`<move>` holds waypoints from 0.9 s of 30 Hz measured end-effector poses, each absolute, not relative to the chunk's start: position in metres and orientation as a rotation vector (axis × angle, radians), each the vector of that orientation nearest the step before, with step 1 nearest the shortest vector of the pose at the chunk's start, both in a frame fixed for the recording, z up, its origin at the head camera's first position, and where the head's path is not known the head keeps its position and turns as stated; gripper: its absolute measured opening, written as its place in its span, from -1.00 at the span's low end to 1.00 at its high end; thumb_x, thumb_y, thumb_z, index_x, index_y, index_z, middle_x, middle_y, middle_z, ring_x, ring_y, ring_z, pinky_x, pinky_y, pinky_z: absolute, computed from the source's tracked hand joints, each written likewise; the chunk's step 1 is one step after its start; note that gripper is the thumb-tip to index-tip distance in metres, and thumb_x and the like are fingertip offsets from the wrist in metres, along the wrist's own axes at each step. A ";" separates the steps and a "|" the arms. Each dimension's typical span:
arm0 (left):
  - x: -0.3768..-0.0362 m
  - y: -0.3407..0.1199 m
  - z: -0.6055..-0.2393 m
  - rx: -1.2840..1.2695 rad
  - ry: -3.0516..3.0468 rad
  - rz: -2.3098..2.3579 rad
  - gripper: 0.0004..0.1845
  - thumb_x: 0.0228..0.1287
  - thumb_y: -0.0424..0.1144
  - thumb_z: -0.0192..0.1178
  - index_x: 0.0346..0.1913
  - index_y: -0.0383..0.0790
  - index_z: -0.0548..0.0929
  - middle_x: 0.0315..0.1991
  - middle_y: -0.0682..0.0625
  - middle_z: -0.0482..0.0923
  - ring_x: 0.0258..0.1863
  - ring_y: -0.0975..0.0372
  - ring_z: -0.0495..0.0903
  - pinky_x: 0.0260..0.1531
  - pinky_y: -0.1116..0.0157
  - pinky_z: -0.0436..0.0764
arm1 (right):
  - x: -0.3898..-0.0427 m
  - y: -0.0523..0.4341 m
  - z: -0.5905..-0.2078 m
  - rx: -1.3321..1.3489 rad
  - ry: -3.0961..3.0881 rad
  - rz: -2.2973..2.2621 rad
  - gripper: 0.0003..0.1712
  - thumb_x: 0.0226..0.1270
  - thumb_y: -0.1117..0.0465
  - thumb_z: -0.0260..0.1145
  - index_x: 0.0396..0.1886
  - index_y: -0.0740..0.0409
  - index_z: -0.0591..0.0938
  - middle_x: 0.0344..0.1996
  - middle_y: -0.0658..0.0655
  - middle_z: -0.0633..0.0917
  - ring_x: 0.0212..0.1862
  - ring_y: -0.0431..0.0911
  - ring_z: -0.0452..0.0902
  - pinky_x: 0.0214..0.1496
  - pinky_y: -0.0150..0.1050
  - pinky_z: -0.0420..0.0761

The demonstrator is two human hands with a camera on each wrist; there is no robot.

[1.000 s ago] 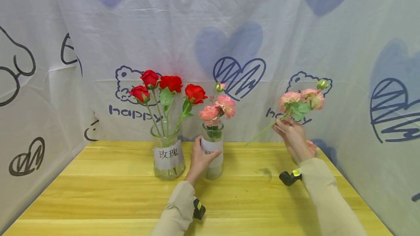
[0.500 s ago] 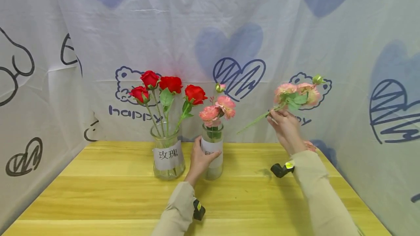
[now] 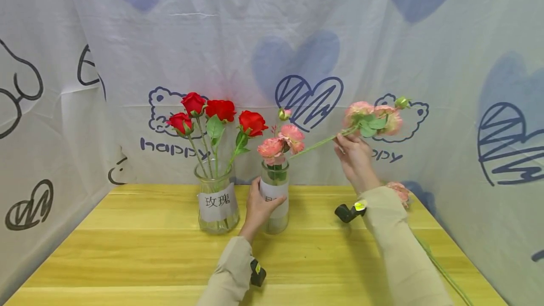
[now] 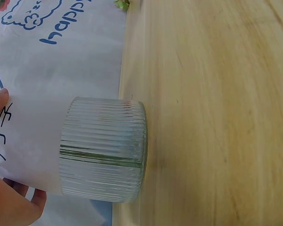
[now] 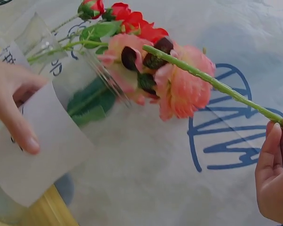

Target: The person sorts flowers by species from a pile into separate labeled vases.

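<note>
My left hand (image 3: 260,202) grips a ribbed glass vase (image 3: 276,202) with a white label, which stands on the wooden table (image 3: 148,249) and holds pink flowers (image 3: 280,143). In the left wrist view the vase's base (image 4: 104,150) sits on the wood with my fingers (image 4: 10,207) round the label. My right hand (image 3: 346,141) pinches the green stem (image 3: 314,144) of a pink flower sprig (image 3: 371,117), held nearly level in the air. The cut end of the stem (image 5: 212,82) lies just beside the vase's blooms (image 5: 179,89).
A second glass vase (image 3: 216,202) with red roses (image 3: 212,112) stands just left of the gripped one. Another pink bloom (image 3: 398,191) lies on the table behind my right arm, and a loose green stem (image 3: 446,275) runs along the right edge. Printed cloth walls (image 3: 127,37) close three sides.
My right hand has carried the pink sprig left and up, bringing its cut end next to the vase's blooms. My left hand has stayed on the vase.
</note>
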State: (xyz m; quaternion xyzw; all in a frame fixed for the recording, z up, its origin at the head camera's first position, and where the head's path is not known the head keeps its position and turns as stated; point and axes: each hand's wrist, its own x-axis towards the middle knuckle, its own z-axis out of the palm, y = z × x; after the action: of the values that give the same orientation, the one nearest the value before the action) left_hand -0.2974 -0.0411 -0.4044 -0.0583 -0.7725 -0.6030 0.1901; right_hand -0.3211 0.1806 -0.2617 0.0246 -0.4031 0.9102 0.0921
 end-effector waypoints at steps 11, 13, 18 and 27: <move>-0.297 -0.041 -0.406 -0.178 -2.168 -1.674 -0.15 -0.05 -0.30 0.51 0.29 -0.40 0.28 0.11 -0.31 0.39 0.04 -0.12 0.45 0.04 -0.08 0.48 | -0.325 0.159 -0.264 0.080 -1.245 2.648 -0.71 0.34 0.53 0.13 -0.49 0.15 0.59 -0.48 0.01 0.65 -0.36 -0.19 0.60 -0.35 -0.46 0.53; -0.297 -0.041 -0.406 -0.184 -2.164 -1.666 -0.16 -0.05 -0.30 0.51 0.28 -0.42 0.29 0.10 -0.32 0.40 0.03 -0.13 0.45 0.04 -0.08 0.48 | -0.325 0.155 -0.264 0.078 -1.252 2.629 -0.72 0.32 0.53 0.16 -0.49 0.14 0.59 -0.48 0.01 0.65 -0.37 -0.19 0.61 -0.37 -0.46 0.54; -0.297 -0.040 -0.406 -0.184 -2.160 -1.665 -0.15 -0.06 -0.29 0.52 0.28 -0.42 0.29 0.09 -0.32 0.40 0.03 -0.13 0.45 0.04 -0.08 0.47 | -0.324 0.146 -0.260 0.096 -1.301 2.551 -0.74 0.27 0.55 0.20 -0.48 0.15 0.60 -0.48 0.02 0.66 -0.40 -0.19 0.62 -0.42 -0.48 0.55; -0.298 -0.041 -0.406 -0.185 -2.163 -1.663 -0.14 -0.07 -0.30 0.52 0.29 -0.42 0.28 0.10 -0.31 0.39 0.03 -0.12 0.45 0.03 -0.07 0.48 | -0.322 0.132 -0.257 0.159 -1.635 2.195 -0.92 0.25 0.49 0.28 -0.30 0.30 0.61 -0.52 -0.08 0.64 -0.45 -0.27 0.57 -0.41 -0.45 0.55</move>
State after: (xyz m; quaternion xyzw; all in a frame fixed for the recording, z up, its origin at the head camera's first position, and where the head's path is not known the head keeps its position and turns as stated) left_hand -0.2979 -0.0411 -0.4060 -0.0663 -0.7746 -0.5956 0.2022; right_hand -0.3221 0.1316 -0.2571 0.0567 -0.5845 0.7847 0.1984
